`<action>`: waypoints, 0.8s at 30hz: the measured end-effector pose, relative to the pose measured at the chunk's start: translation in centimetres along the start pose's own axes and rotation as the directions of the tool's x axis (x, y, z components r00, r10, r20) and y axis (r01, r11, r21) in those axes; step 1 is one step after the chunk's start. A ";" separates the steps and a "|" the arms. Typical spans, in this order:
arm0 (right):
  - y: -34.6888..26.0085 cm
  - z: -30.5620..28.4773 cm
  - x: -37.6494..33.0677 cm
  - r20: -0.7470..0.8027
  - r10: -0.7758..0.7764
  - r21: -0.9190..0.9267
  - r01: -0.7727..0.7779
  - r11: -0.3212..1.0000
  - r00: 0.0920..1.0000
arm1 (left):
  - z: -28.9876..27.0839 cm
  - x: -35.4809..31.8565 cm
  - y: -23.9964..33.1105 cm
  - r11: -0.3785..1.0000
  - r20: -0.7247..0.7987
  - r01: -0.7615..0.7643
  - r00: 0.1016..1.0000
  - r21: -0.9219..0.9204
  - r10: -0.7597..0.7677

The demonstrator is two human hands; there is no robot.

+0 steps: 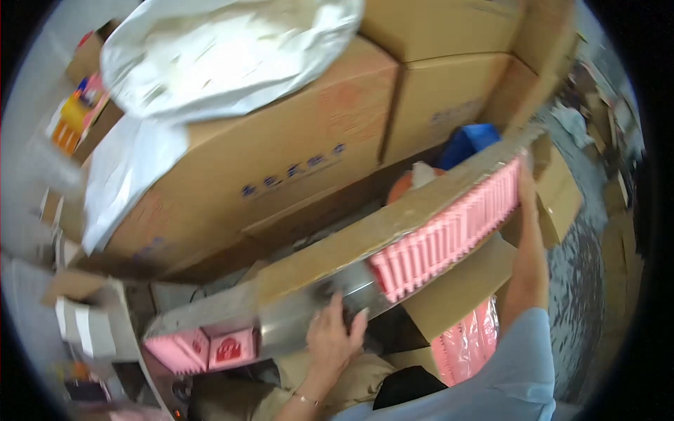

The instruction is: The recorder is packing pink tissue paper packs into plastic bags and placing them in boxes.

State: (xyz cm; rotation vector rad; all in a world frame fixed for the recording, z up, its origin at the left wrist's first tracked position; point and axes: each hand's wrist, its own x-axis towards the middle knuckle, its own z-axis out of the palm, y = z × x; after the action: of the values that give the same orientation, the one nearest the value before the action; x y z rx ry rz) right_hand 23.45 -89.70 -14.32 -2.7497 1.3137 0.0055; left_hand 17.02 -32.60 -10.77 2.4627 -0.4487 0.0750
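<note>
A long row of thin pink packets (449,228) stands on edge along a narrow metal worktop (288,316). My right hand (526,184) reaches to the far right end of this row, its fingers stretched against the last packets; their tips are partly hidden. Over the bare metal left of the row, my left hand (333,335) hovers or rests with thumb and forefinger apart, holding nothing. Whether it touches the metal I cannot tell. Two pink pieces with red print (232,349) lie at the worktop's left end.
Large cardboard cartons (281,161) stand beyond the worktop, a white sack (225,63) on top. An open carton (456,281) with pink plastic-wrapped goods (469,344) sits below the row. A blue container (469,144) stands behind; another carton (554,189) is at the right.
</note>
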 end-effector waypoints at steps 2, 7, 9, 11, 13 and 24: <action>9.5 1.7 2.9 -0.403 -0.338 0.078 0.400 0.913 0.850 | 1.1 1.3 1.7 0.984 0.014 0.000 1.000 -0.178 0.003; 1.8 1.8 -3.4 -0.016 -0.119 0.506 0.111 0.856 0.993 | 0.1 0.6 3.1 0.943 0.009 0.125 0.992 -0.307 -0.128; 0.0 2.3 -7.7 -0.145 -0.175 0.522 0.225 0.823 0.974 | -1.5 -1.8 2.0 0.976 -0.032 0.203 0.978 -0.079 -0.206; -2.9 2.1 -11.8 -0.131 -0.200 0.586 0.239 0.774 0.971 | -4.1 -4.6 -0.5 0.971 -0.045 0.233 0.972 0.047 -0.231; -4.1 2.4 -14.1 -0.132 -0.193 0.652 0.232 0.722 0.972 | -5.8 -6.5 -4.2 0.979 -0.131 0.073 0.990 0.189 -0.049; -12.3 0.3 -24.7 -0.024 -0.390 0.533 0.341 0.774 0.921 | -10.8 -7.4 -11.9 0.984 -0.453 0.077 0.880 -0.158 -0.141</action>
State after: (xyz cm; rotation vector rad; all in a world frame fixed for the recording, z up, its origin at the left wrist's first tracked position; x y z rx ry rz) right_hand 17.46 -62.79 -12.52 -2.4256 0.6030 -0.2264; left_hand 14.62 -15.06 -10.18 2.2298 -0.0991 0.5555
